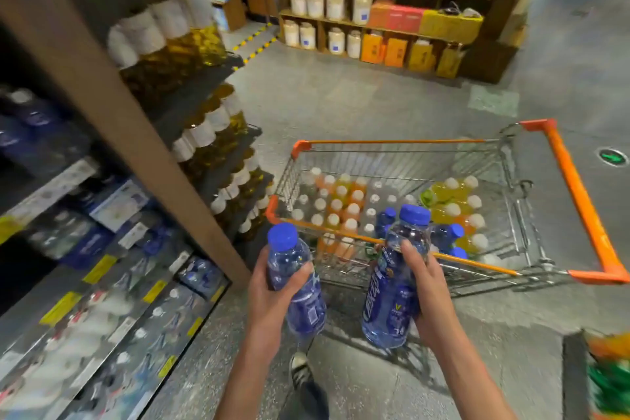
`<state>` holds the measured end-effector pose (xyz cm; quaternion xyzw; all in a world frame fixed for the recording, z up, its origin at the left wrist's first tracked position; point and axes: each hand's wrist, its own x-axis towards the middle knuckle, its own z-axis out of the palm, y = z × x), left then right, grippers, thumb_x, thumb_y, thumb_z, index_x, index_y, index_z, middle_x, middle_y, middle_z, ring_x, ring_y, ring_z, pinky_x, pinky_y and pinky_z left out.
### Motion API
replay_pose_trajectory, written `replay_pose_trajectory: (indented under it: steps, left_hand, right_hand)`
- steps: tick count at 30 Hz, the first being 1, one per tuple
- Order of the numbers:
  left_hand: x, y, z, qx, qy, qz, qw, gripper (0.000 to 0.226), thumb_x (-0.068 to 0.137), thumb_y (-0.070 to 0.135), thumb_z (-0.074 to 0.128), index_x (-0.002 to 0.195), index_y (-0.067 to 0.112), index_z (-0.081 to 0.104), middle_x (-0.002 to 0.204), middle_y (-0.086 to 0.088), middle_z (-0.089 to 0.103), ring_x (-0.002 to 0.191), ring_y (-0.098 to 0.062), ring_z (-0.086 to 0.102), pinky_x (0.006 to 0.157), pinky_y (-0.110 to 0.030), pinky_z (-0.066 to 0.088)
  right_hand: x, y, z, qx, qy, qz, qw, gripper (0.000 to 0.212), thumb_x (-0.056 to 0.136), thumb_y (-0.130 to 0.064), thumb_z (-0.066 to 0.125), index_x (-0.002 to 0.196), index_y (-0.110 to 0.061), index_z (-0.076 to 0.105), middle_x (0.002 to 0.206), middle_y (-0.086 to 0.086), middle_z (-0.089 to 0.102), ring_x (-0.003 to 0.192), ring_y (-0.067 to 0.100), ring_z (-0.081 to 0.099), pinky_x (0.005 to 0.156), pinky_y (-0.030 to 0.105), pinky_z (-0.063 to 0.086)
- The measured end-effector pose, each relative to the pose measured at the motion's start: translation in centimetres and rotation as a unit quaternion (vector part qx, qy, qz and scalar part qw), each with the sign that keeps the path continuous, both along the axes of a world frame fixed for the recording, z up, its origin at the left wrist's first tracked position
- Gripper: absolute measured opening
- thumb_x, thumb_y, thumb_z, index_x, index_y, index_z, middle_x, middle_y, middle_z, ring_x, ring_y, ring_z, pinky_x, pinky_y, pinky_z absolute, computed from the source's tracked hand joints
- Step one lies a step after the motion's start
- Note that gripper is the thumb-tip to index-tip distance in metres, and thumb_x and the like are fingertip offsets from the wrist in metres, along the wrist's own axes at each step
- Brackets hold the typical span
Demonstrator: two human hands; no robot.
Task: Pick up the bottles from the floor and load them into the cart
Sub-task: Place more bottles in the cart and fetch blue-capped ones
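Two bare forearms reach up from the bottom edge, each hand carrying a bottle; the left hand (272, 286) has its grip clamped round the middle of a blue-capped bottle (296, 278), thumb across the front, the bottle leaning slightly with its cap up and to the left; the right hand (430, 297) has its grip clamped on the side of a second blue bottle (395, 283), fingers laid over its shoulder, the cap standing upright and overlapping the near rim of the cart in view. Both bottles are held off the floor, just short of the cart (545, 215); it is a wire cart with orange trim and an orange handle on the right side, standing on the grey floor (341, 95) ahead of the hands. Inside the basket stand rows of white-capped bottles (335, 206), clear and orange, with yellow ones (453, 201) toward the handle end; a few blue-capped bottles (446, 235) lie on top near the right hand. On the left runs a shelf unit (112, 119) with golden oil bottles above and blurred packs of water below; across the aisle stands another shelf (392, 10) of white jars and red and yellow boxes. A shoe (299, 370) shows between the forearms.
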<state>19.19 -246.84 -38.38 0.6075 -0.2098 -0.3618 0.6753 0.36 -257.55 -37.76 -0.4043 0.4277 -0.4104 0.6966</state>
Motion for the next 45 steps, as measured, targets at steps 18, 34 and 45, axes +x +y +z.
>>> replay_pose_trajectory:
  steps: [18,34,45]
  left_hand:
    - [-0.2,-29.0,-5.1,0.058,-0.083,-0.228,0.968,0.074,0.054,0.038,0.095,0.119,0.038,0.060,0.123,0.017,0.065,0.116,-0.005,0.061,0.102,-0.035,0.051]
    - [-6.6,-38.4,-15.8,0.313,-0.394,-0.320,0.803,0.072,0.066,0.028,0.090,0.130,0.031,0.059,0.126,0.000,0.058,0.116,-0.020,0.056,0.098,-0.032,0.047]
    - [-10.3,-39.0,-19.5,0.314,-0.371,-0.372,0.791,0.084,0.057,0.027,0.091,0.132,0.017,0.056,0.121,-0.005,0.064,0.112,-0.022,0.058,0.097,-0.039,0.049]
  right_hand:
    - [-3.2,-22.1,-1.4,-0.048,0.117,-0.144,0.982,0.040,0.069,-0.036,0.090,0.104,-0.027,0.072,0.103,0.001,0.076,0.093,0.016,0.070,0.091,0.040,0.054]
    - [-4.7,-37.6,-15.6,-0.141,0.392,0.149,0.897,0.054,0.058,-0.014,0.094,0.104,-0.020,0.066,0.096,-0.009,0.070,0.088,0.008,0.064,0.075,0.008,0.046]
    - [-5.3,-40.3,-20.1,-0.153,0.472,0.330,0.803,0.058,0.070,-0.019,0.089,0.118,-0.017,0.057,0.116,0.005,0.069,0.106,0.022,0.065,0.090,0.031,0.050]
